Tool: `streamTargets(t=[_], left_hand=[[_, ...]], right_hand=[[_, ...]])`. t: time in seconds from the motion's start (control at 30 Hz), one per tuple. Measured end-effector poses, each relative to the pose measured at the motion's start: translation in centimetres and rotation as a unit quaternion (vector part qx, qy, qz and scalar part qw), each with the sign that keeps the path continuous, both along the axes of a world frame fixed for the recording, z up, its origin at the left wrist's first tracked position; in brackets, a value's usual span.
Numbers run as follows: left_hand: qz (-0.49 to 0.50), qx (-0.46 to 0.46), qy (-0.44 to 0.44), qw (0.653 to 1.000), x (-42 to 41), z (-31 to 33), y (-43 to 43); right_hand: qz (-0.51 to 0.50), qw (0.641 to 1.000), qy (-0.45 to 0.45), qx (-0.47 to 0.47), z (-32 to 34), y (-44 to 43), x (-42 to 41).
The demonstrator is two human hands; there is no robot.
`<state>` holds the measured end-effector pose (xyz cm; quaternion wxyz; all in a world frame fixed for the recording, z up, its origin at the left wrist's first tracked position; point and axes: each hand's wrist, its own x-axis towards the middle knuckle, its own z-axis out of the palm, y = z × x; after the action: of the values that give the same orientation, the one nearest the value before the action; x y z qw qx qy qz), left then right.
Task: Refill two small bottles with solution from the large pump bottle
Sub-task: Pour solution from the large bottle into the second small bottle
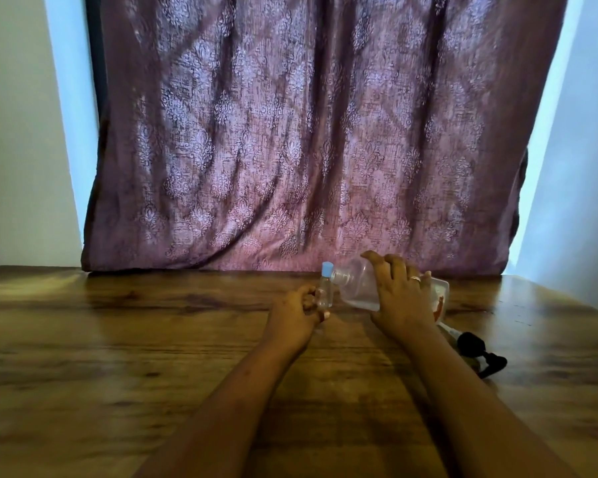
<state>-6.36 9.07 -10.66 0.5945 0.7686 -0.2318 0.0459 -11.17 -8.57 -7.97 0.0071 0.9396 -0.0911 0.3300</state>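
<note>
Two hands in play, both loaded. Right hand [399,298] is wrapped over the large bottle [359,286], which is tipped nearly horizontal above the bench [152,339], neck pointing left — grip clenched on the body around mid-length, fingers over the top. Its pump head [480,353] is off, lying on the bench to the right, dip tube attached. Left hand [296,313] pinches a small clear bottle [321,298] upright near the bench's far edge, close to the curtain [290,132]; the large bottle's open neck sits right at its mouth. A second small bottle with a light blue cap [326,270] shows just behind, touching or nearly touching — can't tell which. My read: mid-pour on the first small bottle, second one still capped, so under halfway. Handling: the large bottle is clear plastic, looks part full, so moderate weight and liquid will shift as it tilts; walls likely flex, and squeezing would surge the flow. A mid-body hold looks right, though closer to the shoulder would give finer tilt control. The small bottle is light, narrow-mouthed, easy to knock over; pinch low on the body and keep it planted. Wide neck into tiny mouth — spill risk high; whether any liquid is flowing isn't visible.
</note>
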Motion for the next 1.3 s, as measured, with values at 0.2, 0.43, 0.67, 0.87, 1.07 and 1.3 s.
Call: streamTargets(t=[0.2, 0.43, 0.67, 0.87, 1.07, 1.3], left_hand=[[-0.014, 0.000, 0.012, 1.000, 0.20, -0.24, -0.03], [-0.023, 0.010, 0.007, 1.000, 0.16, -0.29, -0.01], [-0.023, 0.024, -0.007, 0.999, 0.47, -0.47, -0.46], [-0.026, 0.026, -0.016, 0.999, 0.75, -0.56, -0.44], [-0.026, 0.032, -0.012, 0.999, 0.68, -0.52, -0.47], [-0.028, 0.039, -0.008, 0.999, 0.55, -0.40, -0.29]], right_hand=[[-0.003, 1.000, -0.013, -0.016, -0.30, -0.18, 0.33], [0.004, 1.000, -0.013, -0.016, -0.28, -0.10, 0.36], [-0.007, 0.999, -0.008, -0.037, -0.13, 0.04, 0.22], [-0.004, 0.999, -0.018, -0.050, -0.04, 0.08, 0.51], [-0.010, 0.997, -0.026, -0.065, -0.05, 0.04, 0.41], [-0.020, 0.995, -0.042, -0.089, 0.06, 0.19, 0.45]])
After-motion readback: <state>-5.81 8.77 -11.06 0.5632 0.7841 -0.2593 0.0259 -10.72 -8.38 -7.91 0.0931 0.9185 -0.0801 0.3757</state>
